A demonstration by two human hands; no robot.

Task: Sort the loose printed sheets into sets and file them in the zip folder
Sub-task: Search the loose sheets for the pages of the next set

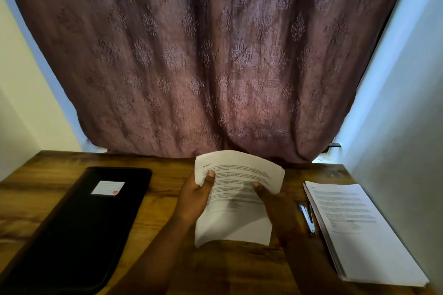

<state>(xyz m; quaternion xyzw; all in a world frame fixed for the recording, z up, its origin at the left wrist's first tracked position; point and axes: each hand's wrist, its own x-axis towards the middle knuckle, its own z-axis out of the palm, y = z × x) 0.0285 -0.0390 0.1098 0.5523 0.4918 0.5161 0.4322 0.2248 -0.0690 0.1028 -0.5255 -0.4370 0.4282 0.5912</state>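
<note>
Above the middle of the wooden table (pixel 167 199) I hold a thin set of printed sheets (pixel 236 218), bowed upward at its far end. My left hand (pixel 195 195) grips its left edge, thumb on top of the page. My right hand (pixel 275 201) grips the right edge, thumb also on the print. A black zip folder (pixel 79 230) with a white label (pixel 108 188) lies flat and closed on the left of the table. A thick stack of printed sheets (pixel 359 235) lies on the right.
A white and dark stapler-like tool (pixel 307 217) lies between my right hand and the stack. A patterned mauve curtain (pixel 215 55) hangs behind the table's far edge. Pale walls stand close on both sides.
</note>
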